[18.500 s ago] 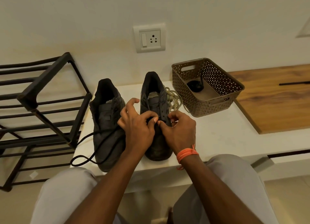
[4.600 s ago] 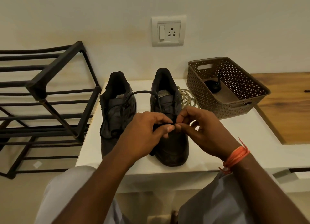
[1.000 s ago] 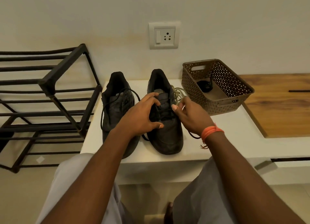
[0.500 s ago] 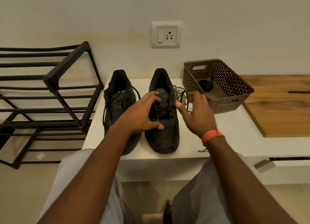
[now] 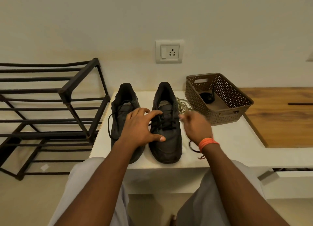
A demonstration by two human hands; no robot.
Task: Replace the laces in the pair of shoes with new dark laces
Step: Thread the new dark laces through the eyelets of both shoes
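Observation:
Two black shoes stand side by side on the white bench (image 5: 228,141). The left shoe (image 5: 124,97) has a dark lace (image 5: 109,124) looped loosely over its side. The right shoe (image 5: 167,144) is threaded with a dark lace across its eyelets. My left hand (image 5: 140,129) rests between the shoes, with its thumb on the right shoe's toe and its fingers spread over the lacing. My right hand (image 5: 196,127) is blurred beside the right shoe and seems to pinch that lace, whose loose loop (image 5: 192,147) lies under my wrist. The old pale laces (image 5: 183,105) lie behind.
A brown perforated basket (image 5: 223,120) stands at the back right and holds a coiled dark lace (image 5: 205,96). A black metal shoe rack (image 5: 67,93) is on the left, a wooden top (image 5: 279,117) on the right, and a wall socket (image 5: 169,51) above the shoes.
My right hand has come back down from beside the basket to the right shoe's side, and the lace loop now lies under my wrist. My left hand stays on the shoe.

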